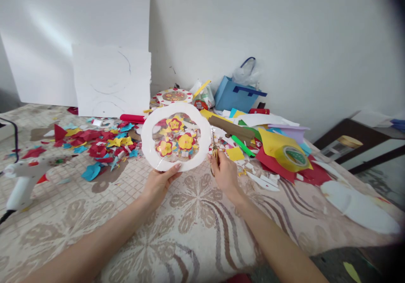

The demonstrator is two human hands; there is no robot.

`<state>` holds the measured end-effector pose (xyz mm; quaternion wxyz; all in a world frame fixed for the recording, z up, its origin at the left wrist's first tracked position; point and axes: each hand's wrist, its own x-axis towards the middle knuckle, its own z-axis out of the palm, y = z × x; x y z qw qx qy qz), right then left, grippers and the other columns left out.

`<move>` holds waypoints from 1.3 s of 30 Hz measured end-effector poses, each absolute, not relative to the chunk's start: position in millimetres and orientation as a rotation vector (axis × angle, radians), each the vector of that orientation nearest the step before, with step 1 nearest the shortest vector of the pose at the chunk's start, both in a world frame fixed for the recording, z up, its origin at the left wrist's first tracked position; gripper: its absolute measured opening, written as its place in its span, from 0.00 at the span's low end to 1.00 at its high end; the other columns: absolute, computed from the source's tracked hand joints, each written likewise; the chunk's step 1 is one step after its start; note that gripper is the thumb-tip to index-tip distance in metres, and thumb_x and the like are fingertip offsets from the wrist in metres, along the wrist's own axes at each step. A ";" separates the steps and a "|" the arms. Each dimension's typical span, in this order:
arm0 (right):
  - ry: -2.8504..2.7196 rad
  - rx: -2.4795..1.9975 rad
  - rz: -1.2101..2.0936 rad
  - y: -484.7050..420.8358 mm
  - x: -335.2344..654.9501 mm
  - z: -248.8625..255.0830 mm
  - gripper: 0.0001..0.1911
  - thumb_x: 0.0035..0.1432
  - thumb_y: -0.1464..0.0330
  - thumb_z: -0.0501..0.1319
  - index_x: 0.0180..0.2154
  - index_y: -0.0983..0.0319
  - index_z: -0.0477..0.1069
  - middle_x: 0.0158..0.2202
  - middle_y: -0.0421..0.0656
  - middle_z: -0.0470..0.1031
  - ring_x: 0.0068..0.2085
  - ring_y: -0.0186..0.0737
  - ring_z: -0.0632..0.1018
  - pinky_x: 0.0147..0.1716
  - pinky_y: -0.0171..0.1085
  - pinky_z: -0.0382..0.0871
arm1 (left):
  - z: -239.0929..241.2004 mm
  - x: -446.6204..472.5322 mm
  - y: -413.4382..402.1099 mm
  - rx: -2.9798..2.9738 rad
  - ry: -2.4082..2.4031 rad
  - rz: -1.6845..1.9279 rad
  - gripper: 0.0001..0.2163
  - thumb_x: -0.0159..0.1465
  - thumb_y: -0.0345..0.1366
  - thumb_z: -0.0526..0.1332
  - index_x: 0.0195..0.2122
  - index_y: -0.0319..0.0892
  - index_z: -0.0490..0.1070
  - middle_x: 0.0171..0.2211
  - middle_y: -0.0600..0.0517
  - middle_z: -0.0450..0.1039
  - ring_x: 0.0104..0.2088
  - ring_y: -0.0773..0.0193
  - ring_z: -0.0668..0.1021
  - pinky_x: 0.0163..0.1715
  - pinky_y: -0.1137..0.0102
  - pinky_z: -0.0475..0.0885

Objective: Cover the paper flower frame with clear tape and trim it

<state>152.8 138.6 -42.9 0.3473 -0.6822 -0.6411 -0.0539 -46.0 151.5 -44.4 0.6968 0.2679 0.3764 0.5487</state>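
We see 2 bare hands over a patterned tablecloth [193,219]. The left hand [163,179], thumb and fingers pinched together, grips the lower rim of a white scalloped ring [204,135], held up mid-view; 3 yellow-and-red flowers [185,141] show within its clear window. The right hand [226,171], fingers curled, holds gold-handled scissors [214,151], pointing up, just beside the ring's right edge. Behind, we find bright paper scraps [96,148]; a white glue gun [22,186] rests far left, a tape roll [296,156] to the right.
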 end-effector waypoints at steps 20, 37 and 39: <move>-1.664 -1.682 0.040 140.0 166.2 -39.1 0.18 0.62 0.56 0.48 0.25 0.59 0.57 0.18 0.37 0.61 0.21 0.35 0.63 0.24 0.33 0.50 | -42.5 -56.8 161.5 0.646 0.825 1.218 0.15 0.46 0.28 0.72 0.37 0.38 0.78 0.39 0.49 0.80 0.34 0.66 0.80 0.31 0.77 0.78; -1.686 -1.808 -0.112 135.3 167.3 -32.0 0.13 0.61 0.61 0.51 0.28 0.60 0.62 0.20 0.38 0.66 0.24 0.35 0.68 0.24 0.33 0.49 | -44.2 -61.1 165.8 0.698 0.846 1.200 0.15 0.47 0.29 0.72 0.37 0.38 0.78 0.41 0.47 0.79 0.34 0.66 0.80 0.31 0.77 0.77; -1.686 -1.812 -0.123 135.3 167.7 -31.7 0.13 0.61 0.61 0.51 0.28 0.60 0.62 0.20 0.38 0.66 0.24 0.35 0.68 0.24 0.33 0.48 | -43.5 -60.7 165.4 0.706 0.855 1.190 0.15 0.46 0.29 0.73 0.37 0.37 0.78 0.41 0.47 0.79 0.34 0.66 0.80 0.31 0.77 0.77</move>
